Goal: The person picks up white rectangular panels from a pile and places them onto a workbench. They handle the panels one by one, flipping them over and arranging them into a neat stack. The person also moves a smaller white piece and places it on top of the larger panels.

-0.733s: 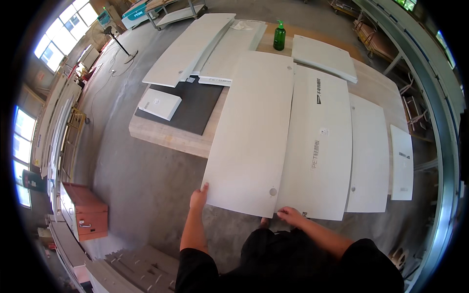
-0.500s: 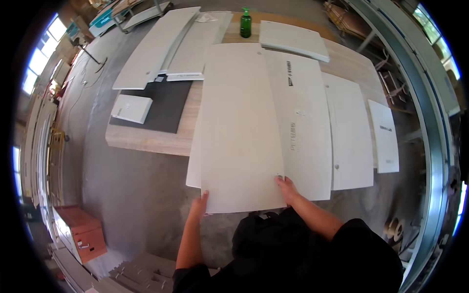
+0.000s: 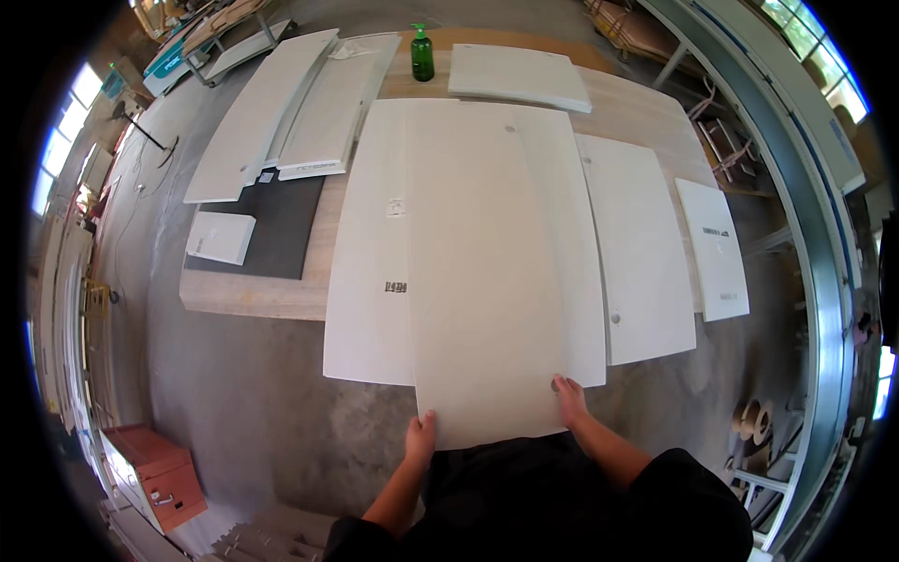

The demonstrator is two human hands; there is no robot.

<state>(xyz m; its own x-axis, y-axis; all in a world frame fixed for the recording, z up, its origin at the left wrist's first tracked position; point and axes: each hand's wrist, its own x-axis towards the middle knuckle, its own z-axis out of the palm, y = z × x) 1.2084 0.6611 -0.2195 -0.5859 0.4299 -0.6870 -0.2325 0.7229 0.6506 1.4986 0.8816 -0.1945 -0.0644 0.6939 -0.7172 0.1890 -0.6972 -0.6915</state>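
on the left white panel (image 3: 370, 281), two small rectangular labels (image 3: 395, 287), one black-printed

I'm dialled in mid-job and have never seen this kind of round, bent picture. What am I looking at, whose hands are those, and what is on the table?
There is no machine here. A person wears a wide-angle camera on the head, looking down, so straight edges bend near the rim. The forearms coming in from the bottom are that person's own. The left hand and the right hand both grip the near edge of a large white panel. It lies over other white panels on a long wooden table. A green spray bottle stands at the far end. An orange cabinet sits on the concrete floor, lower left.
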